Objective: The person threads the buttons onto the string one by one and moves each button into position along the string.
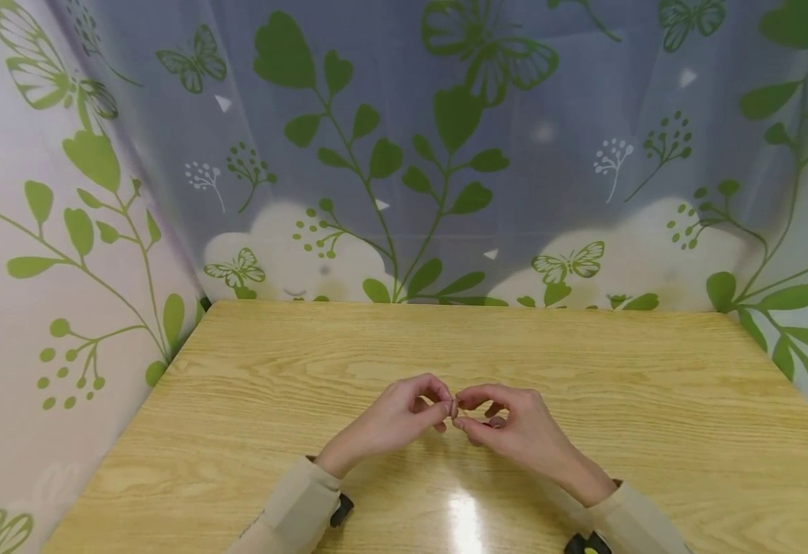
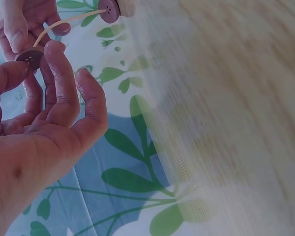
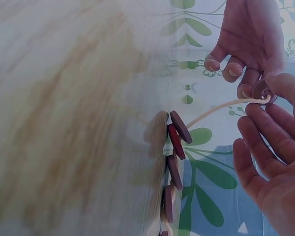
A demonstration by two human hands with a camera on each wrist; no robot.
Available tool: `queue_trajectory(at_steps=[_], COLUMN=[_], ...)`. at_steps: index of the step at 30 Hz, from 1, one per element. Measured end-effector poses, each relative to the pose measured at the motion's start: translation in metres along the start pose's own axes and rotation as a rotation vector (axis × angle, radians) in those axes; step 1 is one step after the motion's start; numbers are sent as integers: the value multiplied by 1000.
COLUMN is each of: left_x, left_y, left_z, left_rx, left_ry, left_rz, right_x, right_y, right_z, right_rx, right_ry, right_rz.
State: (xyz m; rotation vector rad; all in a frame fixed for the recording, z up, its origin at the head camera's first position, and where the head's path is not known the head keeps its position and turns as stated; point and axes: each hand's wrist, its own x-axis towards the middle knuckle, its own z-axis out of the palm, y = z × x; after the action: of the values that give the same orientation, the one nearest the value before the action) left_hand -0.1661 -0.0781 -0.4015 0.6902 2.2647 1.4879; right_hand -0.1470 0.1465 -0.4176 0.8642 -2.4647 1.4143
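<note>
A dark brown button with small holes is held up between both hands. My left hand pinches it between thumb and index finger, other fingers loosely bent. My right hand grips the same button from the other side, thumb and index fingertip at opposite parts of its rim. A pale cord runs from the button's face down to a string of buttons standing on edge on the table, among them a red button and a brown button. My hands hide this string in the head view.
A wood-grain table lies under both hands. Behind it hangs a curtain printed with green leaves and butterflies, and a similar one hangs at the left. Both sleeves carry dark wrist gear.
</note>
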Motion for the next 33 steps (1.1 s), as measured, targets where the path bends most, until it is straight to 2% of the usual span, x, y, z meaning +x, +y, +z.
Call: queue_trajectory(at_steps=[16,26,33], left_x=[-2,-3,-4], left_y=[2,-2,-4], left_z=[0,0,-1], left_rx=[7,48,64], left_ry=[-12,-7,-2], left_rz=[-3,18,15], right_x=[0,-1,-1], right_y=[1,2,4], right_z=[-1,-1,-2], right_rx=[-32,-29,-29], right_ry=[-3,-49,-67], right_rz=[-20,-8,-51])
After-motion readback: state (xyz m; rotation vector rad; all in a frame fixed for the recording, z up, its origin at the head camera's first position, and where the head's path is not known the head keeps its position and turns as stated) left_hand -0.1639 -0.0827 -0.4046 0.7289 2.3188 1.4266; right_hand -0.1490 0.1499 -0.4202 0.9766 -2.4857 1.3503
